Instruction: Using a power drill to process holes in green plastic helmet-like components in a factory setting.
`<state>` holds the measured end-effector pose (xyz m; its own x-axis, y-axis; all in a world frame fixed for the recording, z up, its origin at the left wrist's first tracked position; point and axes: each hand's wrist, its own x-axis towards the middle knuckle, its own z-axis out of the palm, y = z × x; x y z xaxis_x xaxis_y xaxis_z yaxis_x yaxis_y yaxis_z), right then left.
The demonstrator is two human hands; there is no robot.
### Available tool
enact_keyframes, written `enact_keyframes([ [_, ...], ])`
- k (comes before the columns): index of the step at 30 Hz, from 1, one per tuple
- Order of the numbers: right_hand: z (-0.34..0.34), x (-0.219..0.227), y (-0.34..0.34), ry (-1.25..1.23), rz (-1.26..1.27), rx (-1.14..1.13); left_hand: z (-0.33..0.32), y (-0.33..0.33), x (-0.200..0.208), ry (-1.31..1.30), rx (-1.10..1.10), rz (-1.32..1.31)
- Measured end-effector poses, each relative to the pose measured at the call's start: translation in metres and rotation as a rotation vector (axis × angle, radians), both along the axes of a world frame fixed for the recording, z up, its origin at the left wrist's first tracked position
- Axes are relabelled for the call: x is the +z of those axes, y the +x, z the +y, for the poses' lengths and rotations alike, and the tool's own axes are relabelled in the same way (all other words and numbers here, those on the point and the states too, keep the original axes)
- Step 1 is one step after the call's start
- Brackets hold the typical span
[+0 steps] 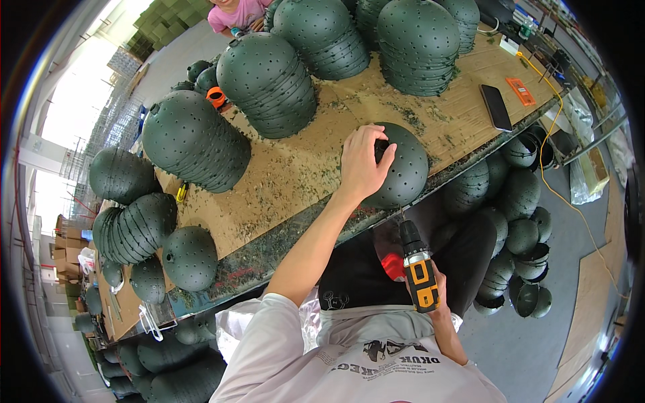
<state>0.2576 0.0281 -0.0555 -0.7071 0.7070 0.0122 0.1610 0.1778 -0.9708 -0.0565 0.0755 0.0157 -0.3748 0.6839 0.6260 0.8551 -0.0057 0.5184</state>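
A dark green plastic half-sphere dotted with small holes [408, 164] rests dome side up by the table's near edge. My left hand [365, 161] lies over its top, fingers and thumb curled round the dark spot at the crown. In my right hand [438, 292] is a black and yellow cordless drill [418, 265], its bit pointing away from me at the dome's near rim. Whether the bit touches the dome I cannot tell. The drill body hides most of my right fingers.
Tall stacks of green half-spheres [267, 84] line the table's far side. More stand at the left [190, 258] and lie on the floor at right [521, 236]. Shavings litter the cardboard tabletop [289, 174]. A phone [496, 107] and yellow cable [555, 117] are at right. A person in pink [236, 17] sits across.
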Motion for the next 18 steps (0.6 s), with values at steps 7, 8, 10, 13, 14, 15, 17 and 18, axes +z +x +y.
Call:
enact_keyframes([
  [7,0.0015,0.0019,0.001,-0.079,0.053,0.034,-0.0004,0.0002,0.0007,-0.003,0.001,0.003],
  [8,0.0021,0.0026,0.0015,-0.078,0.053,0.034,-0.0004,0.0002,0.0006,-0.003,0.002,0.003],
  [10,0.0029,0.0036,0.0025,-0.06,0.081,0.068,-0.0003,0.0008,0.001,-0.012,0.005,0.003],
  [13,0.0017,0.001,0.0025,-0.123,0.112,0.044,-0.0003,0.0009,0.0016,-0.017,0.002,-0.003],
  [14,0.0021,0.0012,0.0029,-0.123,0.112,0.042,-0.0002,0.0011,0.0018,-0.017,0.001,-0.003],
  [15,0.0028,0.0023,0.0027,-0.083,0.093,0.051,-0.0002,0.0009,0.0017,-0.013,0.0,-0.004],
  [17,0.0032,0.0038,0.0025,-0.045,0.075,0.058,0.0,0.0007,0.0015,-0.009,-0.002,-0.004],
  [18,0.0026,0.0045,0.0022,-0.078,0.082,0.054,0.0001,0.0007,0.0014,-0.006,-0.003,-0.004],
])
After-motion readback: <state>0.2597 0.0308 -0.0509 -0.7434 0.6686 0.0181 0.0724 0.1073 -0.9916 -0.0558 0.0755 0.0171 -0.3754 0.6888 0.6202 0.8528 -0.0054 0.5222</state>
